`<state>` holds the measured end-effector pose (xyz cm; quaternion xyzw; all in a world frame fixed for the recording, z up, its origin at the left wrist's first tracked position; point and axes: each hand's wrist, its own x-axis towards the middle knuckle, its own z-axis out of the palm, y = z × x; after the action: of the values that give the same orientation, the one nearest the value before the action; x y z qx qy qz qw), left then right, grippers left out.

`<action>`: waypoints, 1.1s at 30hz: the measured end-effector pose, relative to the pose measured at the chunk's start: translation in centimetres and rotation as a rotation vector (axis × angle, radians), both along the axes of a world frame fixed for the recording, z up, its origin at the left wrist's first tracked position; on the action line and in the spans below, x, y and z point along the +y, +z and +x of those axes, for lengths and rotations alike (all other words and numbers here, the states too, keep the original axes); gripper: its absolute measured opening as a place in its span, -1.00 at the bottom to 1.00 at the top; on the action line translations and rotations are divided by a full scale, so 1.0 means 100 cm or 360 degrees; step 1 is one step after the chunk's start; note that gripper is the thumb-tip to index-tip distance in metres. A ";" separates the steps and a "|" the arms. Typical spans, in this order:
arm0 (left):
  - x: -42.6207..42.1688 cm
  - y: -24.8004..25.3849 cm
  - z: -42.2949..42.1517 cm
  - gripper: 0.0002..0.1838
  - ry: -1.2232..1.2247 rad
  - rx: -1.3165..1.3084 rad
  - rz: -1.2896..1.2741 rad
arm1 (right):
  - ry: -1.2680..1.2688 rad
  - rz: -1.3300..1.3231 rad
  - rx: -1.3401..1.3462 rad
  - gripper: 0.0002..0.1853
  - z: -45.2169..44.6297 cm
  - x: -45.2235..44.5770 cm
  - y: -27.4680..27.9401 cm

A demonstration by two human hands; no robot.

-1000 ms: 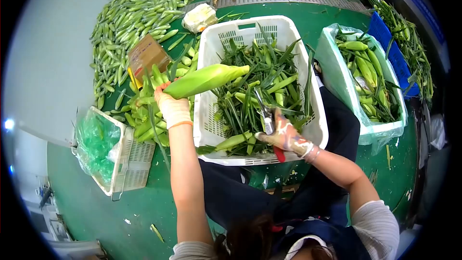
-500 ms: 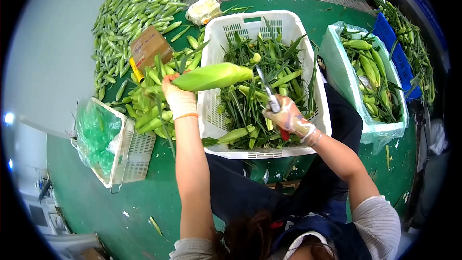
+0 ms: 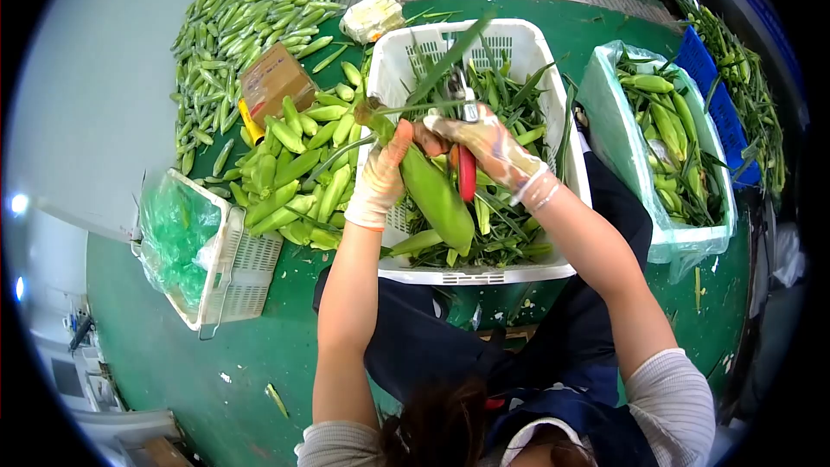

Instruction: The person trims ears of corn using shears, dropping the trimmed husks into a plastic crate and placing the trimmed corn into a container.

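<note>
My left hand (image 3: 383, 180), gloved, is closed around the stem end of a green ear of corn (image 3: 439, 207), whose other end points down over a white crate (image 3: 471, 278). In my right hand (image 3: 494, 152), also gloved, is a pair of pruning shears (image 3: 467, 175) with a red handle; its blades point away from me and are partly hidden by leaves. The right fingers are close to the corn's stem end, and whether they touch it I cannot tell. Cut leaves (image 3: 510, 246) and husk pieces fill the crate below both hands.
Left of the crate lies a heap of corn ears (image 3: 285, 169), with a cardboard box (image 3: 275, 85) behind it and wrapped ears (image 3: 251, 26) beyond. A crate of green plastic bags (image 3: 181, 238) stands at left. At right are a lined crate (image 3: 692, 240) holding corn and a blue crate (image 3: 722, 112).
The corn has swung from pointing right to pointing down toward me, its stem end now facing away. My left hand moved right, and my right hand with the shears moved up and left beside it.
</note>
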<state>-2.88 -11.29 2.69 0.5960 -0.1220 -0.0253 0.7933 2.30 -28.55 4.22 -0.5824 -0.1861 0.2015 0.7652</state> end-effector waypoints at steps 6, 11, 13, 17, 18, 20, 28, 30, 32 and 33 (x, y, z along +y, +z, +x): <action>0.042 0.025 -0.023 -0.41 0.0556 -0.0051 -0.0093 | -0.0265 0.0900 0.0685 -0.85 0.064 -0.017 -0.052; 0.115 0.005 -0.028 -0.43 0.0537 -0.0341 -0.0408 | -0.0799 -0.0642 0.0101 -0.70 0.067 -0.048 -0.091; 0.086 0.008 -0.025 -0.34 0.0462 -0.0120 -0.0399 | -0.0511 -0.0335 -0.0206 -0.62 0.032 -0.019 -0.076; 0.044 0.011 -0.020 -0.14 0.0188 -0.0001 -0.0271 | -0.0133 -0.0871 -0.0498 -0.62 -0.002 0.037 -0.021; 0.036 0.008 -0.017 -0.10 0.0105 0.0027 -0.0364 | -0.0036 -0.0577 -0.0419 -0.62 -0.007 0.049 -0.014; 0.032 0.008 -0.019 -0.05 0.0090 0.0081 -0.0159 | -0.0006 -0.0226 -0.0575 -0.64 -0.009 0.068 -0.015; 0.063 0.021 -0.040 -0.11 0.0466 -0.0074 0.0189 | -0.0539 -0.0297 0.0385 -0.80 0.038 0.019 -0.070; 0.080 0.022 -0.043 -0.21 0.0554 -0.0107 -0.0071 | -0.0818 -0.0619 0.0471 -0.77 0.059 -0.012 -0.093; 0.095 0.021 -0.044 -0.37 0.0740 -0.0084 -0.0481 | -0.1018 -0.1222 0.0127 -0.73 0.084 -0.056 -0.147; 0.100 0.018 -0.041 -0.42 0.0868 -0.0084 -0.0701 | -0.1025 -0.1641 -0.0254 -0.70 0.099 -0.074 -0.181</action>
<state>-6.96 -1.29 4.52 0.4217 0.0186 0.2299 0.8769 12.19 -35.98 -13.89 -0.9179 0.0638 -0.0200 0.3912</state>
